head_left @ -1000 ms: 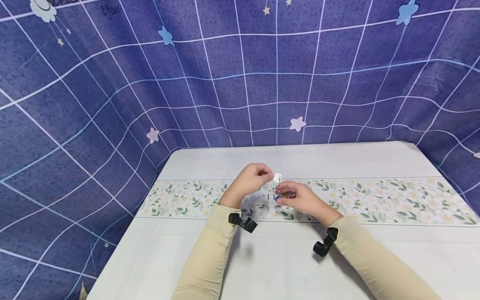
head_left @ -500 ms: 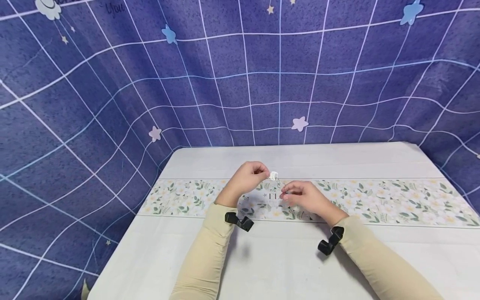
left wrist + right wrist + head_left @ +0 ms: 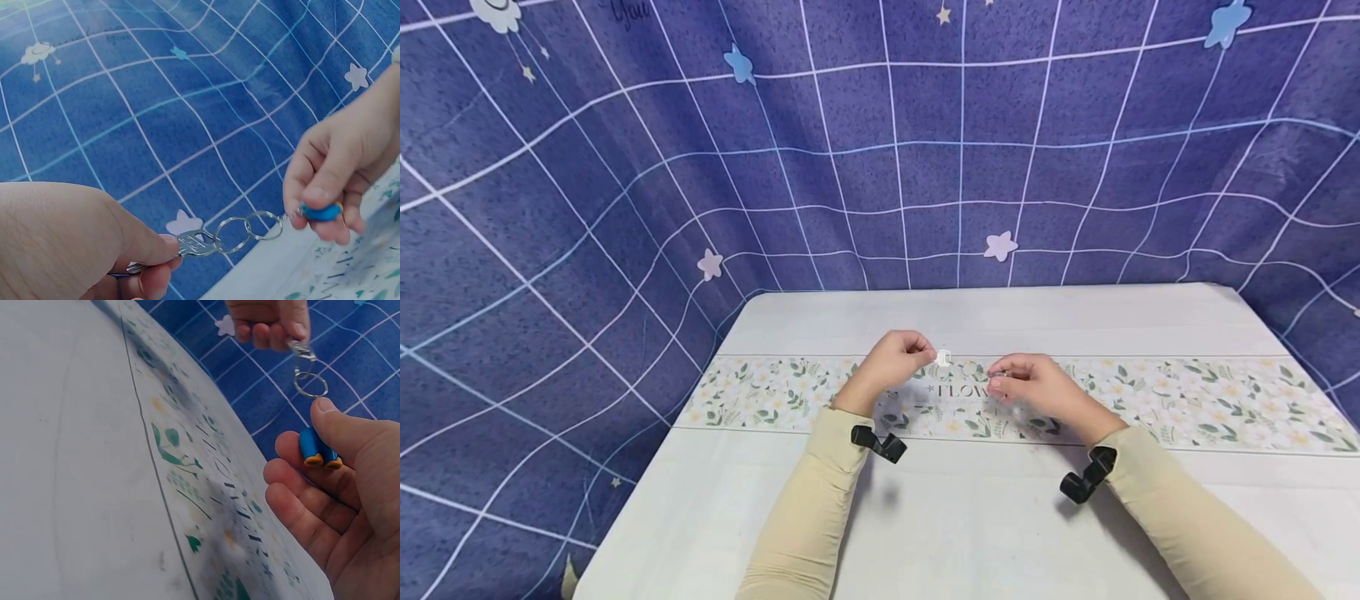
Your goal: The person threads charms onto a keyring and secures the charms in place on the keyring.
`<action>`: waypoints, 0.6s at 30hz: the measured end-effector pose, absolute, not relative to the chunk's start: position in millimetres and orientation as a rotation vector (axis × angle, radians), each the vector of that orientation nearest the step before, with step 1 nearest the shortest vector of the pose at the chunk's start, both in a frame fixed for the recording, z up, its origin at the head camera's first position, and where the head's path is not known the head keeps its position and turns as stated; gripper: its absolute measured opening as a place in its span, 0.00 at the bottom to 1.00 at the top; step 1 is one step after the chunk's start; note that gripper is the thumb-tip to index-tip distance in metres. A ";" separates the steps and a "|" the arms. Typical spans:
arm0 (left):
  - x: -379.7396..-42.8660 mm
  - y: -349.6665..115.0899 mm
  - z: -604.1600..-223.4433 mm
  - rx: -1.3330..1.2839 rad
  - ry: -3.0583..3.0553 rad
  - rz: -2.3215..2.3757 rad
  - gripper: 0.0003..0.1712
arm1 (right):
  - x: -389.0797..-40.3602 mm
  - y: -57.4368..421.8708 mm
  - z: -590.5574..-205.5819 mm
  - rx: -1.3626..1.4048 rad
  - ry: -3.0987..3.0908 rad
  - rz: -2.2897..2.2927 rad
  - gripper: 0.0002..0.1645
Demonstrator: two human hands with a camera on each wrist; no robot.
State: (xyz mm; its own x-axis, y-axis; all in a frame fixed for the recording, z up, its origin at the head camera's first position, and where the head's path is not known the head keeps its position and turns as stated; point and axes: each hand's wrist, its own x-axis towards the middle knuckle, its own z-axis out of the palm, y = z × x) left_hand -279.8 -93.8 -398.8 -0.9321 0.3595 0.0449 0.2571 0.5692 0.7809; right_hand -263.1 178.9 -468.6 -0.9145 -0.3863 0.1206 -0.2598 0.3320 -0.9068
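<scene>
Over the middle of the table, my left hand (image 3: 891, 362) pinches a silvery key (image 3: 197, 244) between thumb and fingertips; its head faces my other hand. Two linked metal split rings (image 3: 265, 239) run from that head in a line, joined by a short chain (image 3: 292, 214) to a small blue charm with orange ends (image 3: 310, 447). My right hand (image 3: 1037, 385) grips this charm with thumb and forefinger, the other fingers loosely bent. In the right wrist view part of the charm is hidden behind the thumb. Both hands are held above the cloth.
A white cloth (image 3: 955, 517) covers the table, with a floral printed band (image 3: 1187, 400) and lettering across it. Behind and to the left hangs a blue curtain (image 3: 850, 183) with grid lines and stars. Black wrist cameras (image 3: 880, 443) sit on both sleeves.
My right hand has moved to the right with the charm, away from my left hand, so the rings now stretch between them. My left hand has shifted slightly left, still pinching the key.
</scene>
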 end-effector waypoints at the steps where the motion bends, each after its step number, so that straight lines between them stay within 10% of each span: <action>1: -280.1 -93.9 -401.0 0.531 2.670 1.299 0.09 | -263.2 180.8 -468.0 -0.601 2.467 -1.639 0.20; 18: -275.3 -90.1 -431.9 0.465 2.579 1.250 0.08 | -254.8 196.6 -459.7 -0.637 2.479 -1.523 0.15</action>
